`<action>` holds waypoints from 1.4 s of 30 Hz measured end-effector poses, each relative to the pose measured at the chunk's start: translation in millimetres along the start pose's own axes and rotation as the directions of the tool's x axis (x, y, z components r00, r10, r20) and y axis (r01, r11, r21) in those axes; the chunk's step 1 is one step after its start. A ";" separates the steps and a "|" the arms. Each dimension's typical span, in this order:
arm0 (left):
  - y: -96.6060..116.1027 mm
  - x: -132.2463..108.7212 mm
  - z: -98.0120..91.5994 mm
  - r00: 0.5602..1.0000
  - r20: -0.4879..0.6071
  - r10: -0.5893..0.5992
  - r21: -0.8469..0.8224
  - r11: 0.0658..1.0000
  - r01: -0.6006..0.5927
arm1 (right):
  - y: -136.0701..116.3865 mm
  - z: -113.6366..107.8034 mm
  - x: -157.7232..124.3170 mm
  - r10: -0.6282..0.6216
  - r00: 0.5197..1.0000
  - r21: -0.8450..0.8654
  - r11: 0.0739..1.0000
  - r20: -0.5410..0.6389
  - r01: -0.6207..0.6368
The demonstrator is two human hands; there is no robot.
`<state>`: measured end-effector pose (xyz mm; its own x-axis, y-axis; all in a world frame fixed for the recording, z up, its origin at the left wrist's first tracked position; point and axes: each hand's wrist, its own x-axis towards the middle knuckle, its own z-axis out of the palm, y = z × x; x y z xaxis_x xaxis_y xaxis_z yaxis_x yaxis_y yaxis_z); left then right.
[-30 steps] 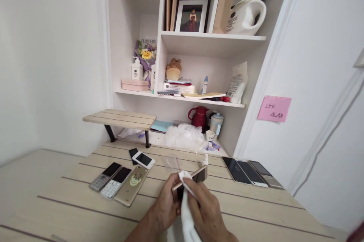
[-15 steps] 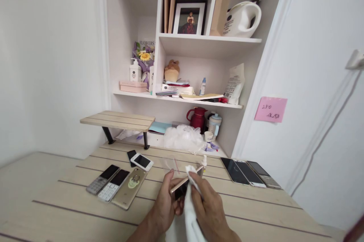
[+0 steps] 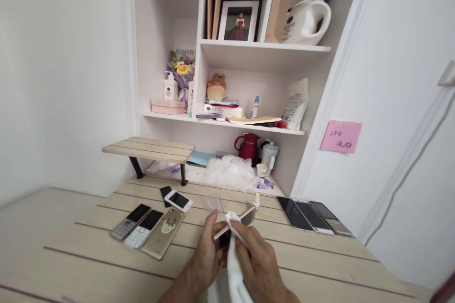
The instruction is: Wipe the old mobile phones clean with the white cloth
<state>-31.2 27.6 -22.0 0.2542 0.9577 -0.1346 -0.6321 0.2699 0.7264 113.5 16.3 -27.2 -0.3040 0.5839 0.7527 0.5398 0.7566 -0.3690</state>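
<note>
My left hand is closed around the lower end of a smartphone with a gold edge and dark screen, tilted above the table. A white cloth is gripped in my right hand, its fingers pressing a fold of it onto the screen. The rest of the cloth hangs down below the phone. Just behind the phone stand a small white spray bottle and a clear zip bag lying flat. My fingers and the cloth hide part of the screen.
Left on the wooden table lie two keypad phones, a gold phone, a white phone and a dark one. Several phones lie at right. Behind are a small raised stand and a plastic bag.
My right hand and the cloth have slid down and left along the phone's screen, uncovering more of its upper end. My left hand keeps its hold. The view has shifted slightly.
</note>
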 end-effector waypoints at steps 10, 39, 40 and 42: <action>0.5 -1.0 0.2 0.998 0.059 0.006 -0.003 1.000 -0.006 | 3.2 0.5 0.6 0.005 1.000 -0.014 1.000 -0.021 -0.006; 13.0 -4.8 -5.3 0.941 0.339 0.021 0.338 0.930 -0.142 | 3.9 -8.2 10.9 0.548 0.824 0.446 0.779 -0.145 -0.440; 12.5 -3.5 -6.1 0.946 0.324 0.029 0.368 0.917 -0.154 | 3.3 -7.8 11.0 0.546 0.825 0.447 0.780 -0.145 -0.438; 11.9 -1.8 -7.2 0.953 0.301 0.035 0.414 0.895 -0.163 | 2.7 -8.7 11.1 0.521 0.839 0.423 0.804 -0.160 -0.418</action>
<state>-44.5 29.8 -18.0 0.4405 0.8922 0.0996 -0.3043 0.0440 0.9516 118.4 22.3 -15.1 0.1517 0.8365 0.5265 0.2294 0.4883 -0.8420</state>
